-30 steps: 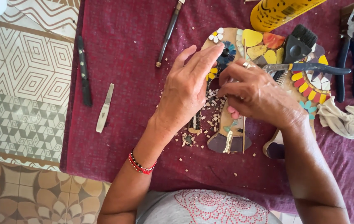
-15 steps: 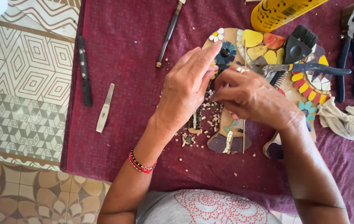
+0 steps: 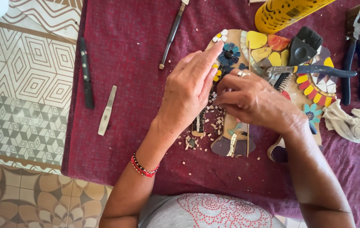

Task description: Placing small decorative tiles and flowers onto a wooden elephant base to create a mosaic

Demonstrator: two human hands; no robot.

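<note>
Left hand (image 3: 188, 93) fingers extended together, touching the mosaic piece (image 3: 247, 55); right hand (image 3: 254, 101) fingers curled, grip unclear.

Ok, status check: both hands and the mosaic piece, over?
Left hand and right hand meet over the mosaic piece, fingertips pinched together; what they pinch is hidden. Tile chips scattered beneath. Blue-handled nippers lie across the mosaic beside the right hand.

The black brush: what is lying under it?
The brush rests on the mosaic, over coloured tiles; those directly beneath it are hidden. The nippers lie just below it.
</note>
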